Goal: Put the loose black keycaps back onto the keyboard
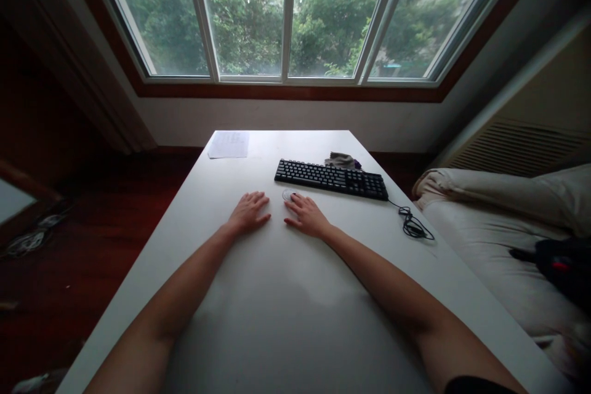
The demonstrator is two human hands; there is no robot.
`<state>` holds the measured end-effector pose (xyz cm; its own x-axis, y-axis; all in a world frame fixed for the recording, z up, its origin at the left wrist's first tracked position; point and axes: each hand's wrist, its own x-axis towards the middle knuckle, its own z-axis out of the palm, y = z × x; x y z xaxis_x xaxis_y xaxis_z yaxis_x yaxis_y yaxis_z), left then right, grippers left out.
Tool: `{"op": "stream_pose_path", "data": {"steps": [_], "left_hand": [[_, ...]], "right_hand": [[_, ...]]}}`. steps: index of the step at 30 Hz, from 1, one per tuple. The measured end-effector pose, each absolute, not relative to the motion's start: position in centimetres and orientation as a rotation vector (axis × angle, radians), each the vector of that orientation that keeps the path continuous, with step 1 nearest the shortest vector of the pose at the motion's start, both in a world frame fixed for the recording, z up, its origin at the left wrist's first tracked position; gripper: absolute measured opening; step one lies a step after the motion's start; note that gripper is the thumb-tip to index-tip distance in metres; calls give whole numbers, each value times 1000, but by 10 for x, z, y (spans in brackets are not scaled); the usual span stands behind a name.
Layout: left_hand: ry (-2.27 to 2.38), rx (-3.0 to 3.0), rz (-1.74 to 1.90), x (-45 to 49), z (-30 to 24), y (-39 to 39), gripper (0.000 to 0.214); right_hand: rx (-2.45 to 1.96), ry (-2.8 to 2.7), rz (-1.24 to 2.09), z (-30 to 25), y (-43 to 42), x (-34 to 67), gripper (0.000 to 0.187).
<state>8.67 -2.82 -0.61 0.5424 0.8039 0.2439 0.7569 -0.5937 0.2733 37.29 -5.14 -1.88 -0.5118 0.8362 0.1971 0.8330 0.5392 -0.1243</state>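
Note:
My left hand (250,212) lies flat on the white table (286,295), fingers stretched out and holding nothing. To its right, my right hand (305,214) rests palm down with its fingers spread. Its fingertips touch or cover part of a small, clear round object (287,194), whose kind I cannot make out. A black keyboard (330,177) sits just beyond my right hand, angled toward the right edge of the table. Its coiled cable (413,225) lies near that edge.
Behind the keyboard is a crumpled grey cloth (340,160). A sheet of paper (229,144) lies at the far left corner. To the right stands a sofa (480,221) with a dark bag (563,265). A window (286,18) is beyond the table.

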Motion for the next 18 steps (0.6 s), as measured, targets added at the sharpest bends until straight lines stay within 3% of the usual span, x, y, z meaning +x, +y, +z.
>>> {"op": "stream_pose_path", "data": {"steps": [11,18], "left_hand": [[1321,2703,209,97,4,-45,85],[1327,2700,130,97,6,-46,89]], "right_hand": [[-1551,-2680,33,-5,-66,371,88],[-1564,-2717,51,0,-66,368,90]]}}
